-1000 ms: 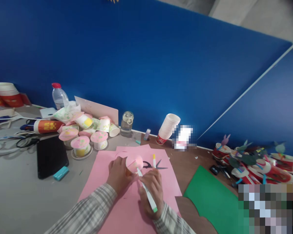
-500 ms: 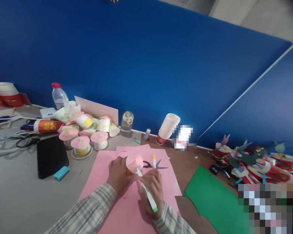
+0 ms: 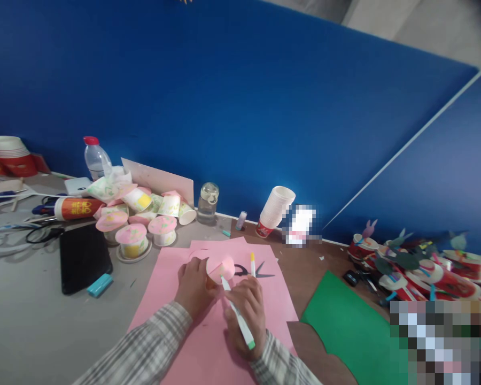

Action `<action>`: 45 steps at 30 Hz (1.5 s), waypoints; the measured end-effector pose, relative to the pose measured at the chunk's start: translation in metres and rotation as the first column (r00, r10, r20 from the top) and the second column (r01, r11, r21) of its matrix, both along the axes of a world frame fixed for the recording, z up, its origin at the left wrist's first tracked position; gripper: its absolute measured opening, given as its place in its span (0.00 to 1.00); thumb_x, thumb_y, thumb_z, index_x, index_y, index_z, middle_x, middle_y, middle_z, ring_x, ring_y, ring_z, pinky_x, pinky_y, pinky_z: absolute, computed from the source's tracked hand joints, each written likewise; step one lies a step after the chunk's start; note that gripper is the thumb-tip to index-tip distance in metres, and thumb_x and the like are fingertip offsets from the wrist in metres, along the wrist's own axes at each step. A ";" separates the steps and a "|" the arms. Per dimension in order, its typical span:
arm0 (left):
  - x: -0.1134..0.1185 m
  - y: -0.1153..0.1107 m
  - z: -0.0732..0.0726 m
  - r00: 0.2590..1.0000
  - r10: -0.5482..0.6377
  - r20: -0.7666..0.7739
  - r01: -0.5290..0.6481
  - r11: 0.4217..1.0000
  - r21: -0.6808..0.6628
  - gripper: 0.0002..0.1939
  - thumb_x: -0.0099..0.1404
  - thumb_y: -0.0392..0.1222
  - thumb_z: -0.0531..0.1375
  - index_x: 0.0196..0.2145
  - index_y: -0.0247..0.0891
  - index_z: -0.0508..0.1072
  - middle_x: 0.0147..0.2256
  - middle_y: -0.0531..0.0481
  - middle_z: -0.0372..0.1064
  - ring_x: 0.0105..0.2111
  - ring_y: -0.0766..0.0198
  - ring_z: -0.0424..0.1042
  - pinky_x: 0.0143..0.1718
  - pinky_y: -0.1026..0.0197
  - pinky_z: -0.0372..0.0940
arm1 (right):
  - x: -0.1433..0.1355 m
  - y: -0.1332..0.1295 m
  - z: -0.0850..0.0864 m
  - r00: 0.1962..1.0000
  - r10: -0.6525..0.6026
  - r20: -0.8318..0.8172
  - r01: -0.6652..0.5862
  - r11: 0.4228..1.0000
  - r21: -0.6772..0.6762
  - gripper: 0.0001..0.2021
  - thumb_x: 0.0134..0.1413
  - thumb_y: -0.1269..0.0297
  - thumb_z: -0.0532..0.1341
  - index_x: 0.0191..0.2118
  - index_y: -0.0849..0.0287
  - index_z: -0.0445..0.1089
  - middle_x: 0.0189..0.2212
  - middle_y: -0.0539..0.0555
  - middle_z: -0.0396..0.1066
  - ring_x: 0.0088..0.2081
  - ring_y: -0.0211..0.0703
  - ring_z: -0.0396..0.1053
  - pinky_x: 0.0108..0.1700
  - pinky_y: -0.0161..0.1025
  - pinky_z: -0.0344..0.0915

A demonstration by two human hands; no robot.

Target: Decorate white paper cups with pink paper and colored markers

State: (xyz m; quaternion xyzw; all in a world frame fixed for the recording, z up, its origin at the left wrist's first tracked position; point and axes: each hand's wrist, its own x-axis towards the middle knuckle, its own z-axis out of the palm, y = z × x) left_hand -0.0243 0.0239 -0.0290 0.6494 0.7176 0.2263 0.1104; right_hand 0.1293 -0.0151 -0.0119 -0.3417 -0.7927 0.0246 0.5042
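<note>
My left hand [image 3: 195, 287] is closed on a small pink paper piece [image 3: 220, 267] with a rounded outline and a fold across it. My right hand [image 3: 246, 314] grips a white marker [image 3: 240, 321] with a green end, its tip touching or nearly touching the lower edge of the pink piece. Both hands rest over large pink paper sheets [image 3: 208, 347]. Just beyond my right hand lie dark scissors [image 3: 260, 275] and a white marker with a yellow end [image 3: 253, 263]. My fingers partly cover the pink piece.
At left stand several paper cups with pink disc tops [image 3: 131, 233], a black tablet-like slab [image 3: 85, 259] and a blue cap-like piece [image 3: 100, 285]. A glass jar [image 3: 207, 206] and a stack of white cups [image 3: 276, 208] line the partition. Green paper [image 3: 344, 321] lies right.
My right hand and the marker have shifted slightly left, the tip moving along the lower edge of the pink piece. My left hand stays in place.
</note>
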 end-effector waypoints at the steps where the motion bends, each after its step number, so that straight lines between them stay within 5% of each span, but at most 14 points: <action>1: 0.000 0.000 0.000 1.000 0.002 -0.001 -0.002 1.000 0.000 0.32 0.40 0.43 0.62 0.46 0.42 0.60 0.37 0.51 0.62 0.42 0.56 0.61 0.48 0.53 0.49 | 0.000 0.000 0.000 1.000 -0.011 -0.004 0.011 1.000 -0.003 0.09 0.49 0.69 0.56 0.38 0.54 0.69 0.29 0.49 0.71 0.35 0.47 0.67 0.50 0.57 0.60; 26: -0.002 -0.001 -0.007 1.000 0.030 -0.006 -0.029 0.991 0.129 0.38 0.36 0.52 0.62 0.46 0.37 0.61 0.34 0.51 0.63 0.39 0.53 0.64 0.45 0.49 0.55 | 0.004 -0.003 0.000 1.000 0.004 -0.019 -0.004 1.000 0.016 0.10 0.48 0.68 0.57 0.38 0.53 0.69 0.29 0.50 0.72 0.35 0.49 0.69 0.49 0.59 0.61; 33: -0.003 -0.001 -0.006 0.998 0.041 0.044 -0.047 0.986 0.161 0.36 0.37 0.47 0.61 0.47 0.40 0.59 0.32 0.54 0.63 0.38 0.56 0.65 0.45 0.50 0.56 | 0.005 -0.002 -0.003 1.000 0.009 -0.030 -0.008 1.000 0.007 0.10 0.48 0.68 0.57 0.38 0.54 0.69 0.29 0.50 0.71 0.35 0.49 0.68 0.50 0.59 0.60; 45: -0.004 -0.002 -0.009 0.998 0.023 0.055 -0.033 0.982 0.185 0.35 0.39 0.55 0.61 0.45 0.42 0.60 0.33 0.54 0.62 0.37 0.55 0.64 0.44 0.48 0.56 | 0.005 -0.001 -0.005 0.999 -0.006 -0.034 0.006 1.000 0.013 0.10 0.49 0.67 0.56 0.39 0.53 0.69 0.29 0.50 0.71 0.35 0.48 0.68 0.50 0.59 0.60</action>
